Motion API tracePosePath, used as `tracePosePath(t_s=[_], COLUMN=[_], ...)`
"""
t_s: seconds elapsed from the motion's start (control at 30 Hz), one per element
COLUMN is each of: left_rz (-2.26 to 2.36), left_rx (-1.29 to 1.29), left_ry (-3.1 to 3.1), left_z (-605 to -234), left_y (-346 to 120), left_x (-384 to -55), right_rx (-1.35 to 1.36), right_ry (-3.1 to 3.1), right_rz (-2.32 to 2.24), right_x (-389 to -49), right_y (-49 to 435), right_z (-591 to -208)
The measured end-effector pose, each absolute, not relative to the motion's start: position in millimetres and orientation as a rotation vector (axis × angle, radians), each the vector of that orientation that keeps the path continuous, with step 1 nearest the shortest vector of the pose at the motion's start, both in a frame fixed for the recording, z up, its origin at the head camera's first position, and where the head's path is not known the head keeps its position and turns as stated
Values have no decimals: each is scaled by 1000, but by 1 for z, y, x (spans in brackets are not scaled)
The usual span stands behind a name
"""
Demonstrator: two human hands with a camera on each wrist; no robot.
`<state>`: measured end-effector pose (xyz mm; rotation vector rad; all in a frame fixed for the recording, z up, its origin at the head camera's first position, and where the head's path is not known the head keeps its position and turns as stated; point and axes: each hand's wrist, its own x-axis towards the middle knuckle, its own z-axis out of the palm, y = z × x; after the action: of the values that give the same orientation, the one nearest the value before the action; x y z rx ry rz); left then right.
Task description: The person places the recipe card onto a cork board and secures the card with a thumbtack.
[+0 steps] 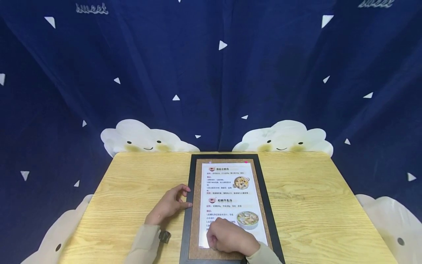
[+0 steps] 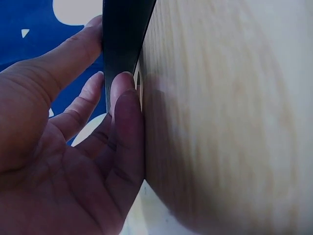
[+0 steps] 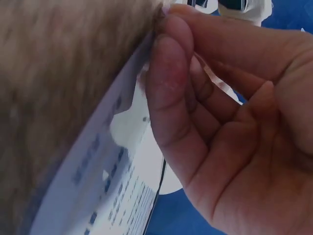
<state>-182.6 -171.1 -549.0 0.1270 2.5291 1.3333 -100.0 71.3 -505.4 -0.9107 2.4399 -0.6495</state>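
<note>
A cork board [image 1: 227,253] in a black frame [image 1: 266,198] lies on the wooden table with a printed recipe sheet [image 1: 227,189] on it. Fingertips of my left hand [image 1: 169,205] touch the frame's left side, spread along it; in the left wrist view the fingers rest against the frame's edge, low over the table. My right hand [image 1: 230,236] is over the sheet's lower part. Its thumb and index finger pinch a small pale lilac pushpin [image 3: 166,9] at the sheet's edge against the cork; the fingers hide most of it. The other fingers are curled in.
A lilac pushpin [image 1: 210,162] and a pink pushpin [image 1: 245,161] are at the sheet's top corners. The wooden table [image 1: 316,205] extends on both sides of the board. Behind it hangs a dark blue curtain [image 1: 280,73] with white clouds and triangles.
</note>
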Motion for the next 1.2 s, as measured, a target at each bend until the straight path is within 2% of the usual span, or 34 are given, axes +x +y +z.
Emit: tracePosePath(t_s=[0.37,0.8,1.2], left_rz=[1332,1324,1342], left_rx=[126,115,139], left_ry=[2533,2542,2529], left_z=[-549,-550,-550], left_y=[-171,-171,-172], left_x=[-183,-183,-184], right_rx=[-890,-992,-879], right_ry=[2432,2393,2394], right_rz=[-612,-603,-625], right_x=[-100,-101,-104], right_y=[66,64,62], right_z=[-506,-509,-507])
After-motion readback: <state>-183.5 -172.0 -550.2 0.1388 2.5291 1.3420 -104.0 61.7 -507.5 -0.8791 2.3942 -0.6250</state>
